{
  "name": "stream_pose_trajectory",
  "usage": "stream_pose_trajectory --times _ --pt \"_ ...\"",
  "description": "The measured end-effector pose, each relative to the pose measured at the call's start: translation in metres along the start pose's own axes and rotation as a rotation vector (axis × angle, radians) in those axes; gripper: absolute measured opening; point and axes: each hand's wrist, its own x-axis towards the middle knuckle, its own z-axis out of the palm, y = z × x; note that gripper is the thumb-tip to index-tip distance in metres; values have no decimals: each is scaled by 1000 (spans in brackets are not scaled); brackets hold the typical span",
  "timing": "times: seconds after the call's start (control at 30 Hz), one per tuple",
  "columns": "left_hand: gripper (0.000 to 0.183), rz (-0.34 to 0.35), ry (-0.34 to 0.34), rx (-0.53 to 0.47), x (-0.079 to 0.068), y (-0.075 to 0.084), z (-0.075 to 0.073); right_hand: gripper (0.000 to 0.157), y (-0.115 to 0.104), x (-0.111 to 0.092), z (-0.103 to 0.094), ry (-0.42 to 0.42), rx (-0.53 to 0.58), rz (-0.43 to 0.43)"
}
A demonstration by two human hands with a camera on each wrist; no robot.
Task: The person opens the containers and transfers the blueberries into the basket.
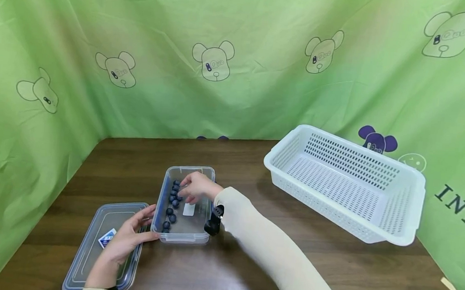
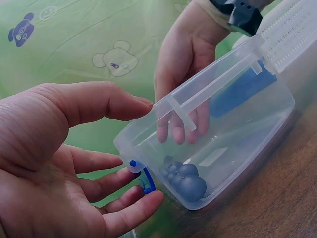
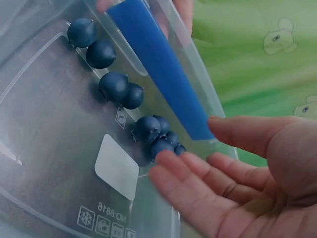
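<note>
Inside a clear plastic food box (image 1: 186, 238), several blueberries (image 3: 114, 87) lie in a loose row along the left wall. My left hand (image 1: 129, 234) holds the box's near left corner, thumb at the front and fingers along the left side by a blue latch (image 2: 146, 181). My right hand (image 1: 198, 187) reaches into the box over the far berries. In the right wrist view its fingertips (image 3: 166, 171) overlap the end of the row, thumb held apart and nothing between thumb and fingers. A white label (image 3: 117, 166) shows on the box's floor.
The clear lid (image 1: 84, 254) with a blue-and-white sticker (image 1: 106, 238) lies on the table to the left, partly under my left forearm. A white perforated basket (image 1: 344, 185) stands at the back right. Green printed curtain (image 1: 252, 96) closes off the back and sides.
</note>
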Motion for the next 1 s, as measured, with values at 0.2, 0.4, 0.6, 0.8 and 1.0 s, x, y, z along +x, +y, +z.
stream_pose_trajectory --times 0.2,0.4,0.6,0.8,1.0 --pt "78 -6 2 -16 1 0 2 42 -1 3 -1 -36 -43 58" --pt "76 -5 -3 -20 0 0 6 43 3 6 -3 -63 -74 98" --pt "77 -3 -15 -32 1 1 12 19 9 11 -3 -99 -66 154" --pt "79 2 -24 -73 3 0 18 12 12 14 -3 -81 -62 160" --pt "79 10 -35 -67 3 -1 20 23 21 15 4 -37 -16 168"
